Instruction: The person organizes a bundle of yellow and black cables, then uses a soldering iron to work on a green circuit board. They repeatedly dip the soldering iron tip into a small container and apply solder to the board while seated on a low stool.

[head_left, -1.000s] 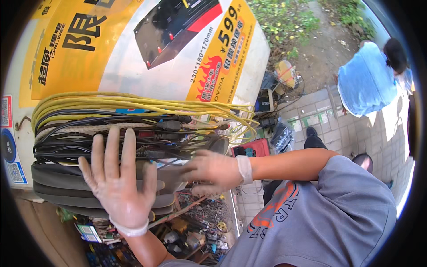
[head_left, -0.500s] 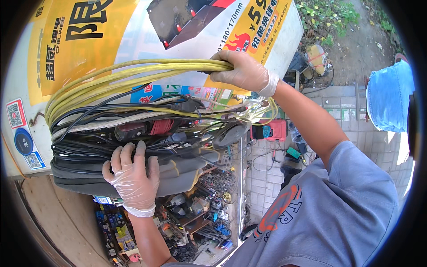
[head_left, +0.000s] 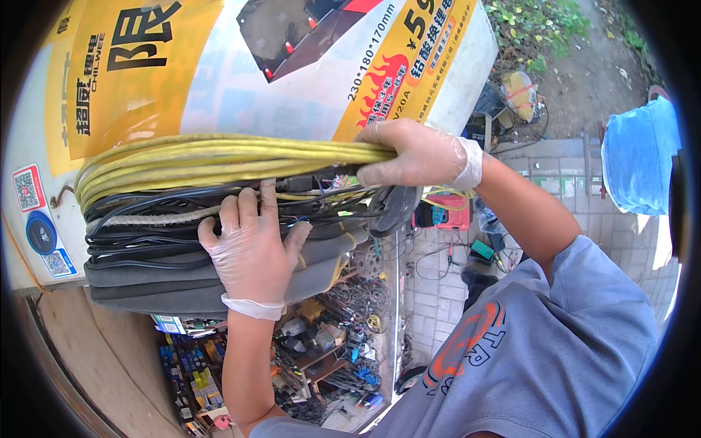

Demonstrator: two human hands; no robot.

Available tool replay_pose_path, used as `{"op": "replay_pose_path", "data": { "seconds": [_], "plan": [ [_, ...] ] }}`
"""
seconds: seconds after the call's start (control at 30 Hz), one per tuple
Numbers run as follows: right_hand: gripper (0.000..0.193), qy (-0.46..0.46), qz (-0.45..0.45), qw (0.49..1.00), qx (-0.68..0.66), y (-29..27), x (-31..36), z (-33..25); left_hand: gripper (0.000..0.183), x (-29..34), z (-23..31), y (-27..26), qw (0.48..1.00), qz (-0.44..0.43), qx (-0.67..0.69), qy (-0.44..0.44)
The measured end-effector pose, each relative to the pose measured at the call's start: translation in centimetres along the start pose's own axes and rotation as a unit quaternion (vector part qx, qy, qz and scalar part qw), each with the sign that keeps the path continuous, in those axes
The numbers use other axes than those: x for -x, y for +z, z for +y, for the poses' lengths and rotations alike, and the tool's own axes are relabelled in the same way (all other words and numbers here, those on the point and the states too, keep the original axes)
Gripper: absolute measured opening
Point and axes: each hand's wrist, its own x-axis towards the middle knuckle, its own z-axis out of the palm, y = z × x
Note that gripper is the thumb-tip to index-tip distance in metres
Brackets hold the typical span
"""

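Note:
A thick bundle of yellow cable loops across the top of the pile. Its right end is gripped in my gloved right hand, thumb below and fingers over it. Underneath run several black cables and a pale braided cord. My left hand, also in a clear glove, lies over the black cables with its fingers spread. A folded grey padded cloth lies beneath the cables. By my right hand shows a rounded black part; its kind is unclear.
Behind the pile is a white panel with a yellow printed poster. Below, shelves of small boxes and a heap of wires and parts show. On the paving lie a red open case and loose leads. A blue cloth-like object is at far right.
My right hand has come down and slightly right, bringing the yellow cable down over the pile. My left hand has moved right and up, and the red-wrapped item there is now hidden.

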Motion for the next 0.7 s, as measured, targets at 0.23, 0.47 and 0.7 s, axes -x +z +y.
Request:
{"op": "replay_pose_path", "data": {
  "seconds": [0.23,0.47,0.7],
  "plan": [
    [0.053,-0.197,-0.155,0.968,0.031,5.1,1.5,0.6,0.066,0.7,-0.8,0.5,0.999,0.012,-0.028,-0.019],
    [0.055,-0.133,-0.002,0.988,-0.078,10.2,-6.2,0.1,0.064,3.5,-0.4,-0.6,0.999,-0.016,0.009,-0.051],
    [0.067,-0.168,0.136,0.976,0.037,16.9,0.1,-3.3,0.03,4.3,-1.3,-6.9,0.97,0.206,0.132,0.008]
  ]
}}
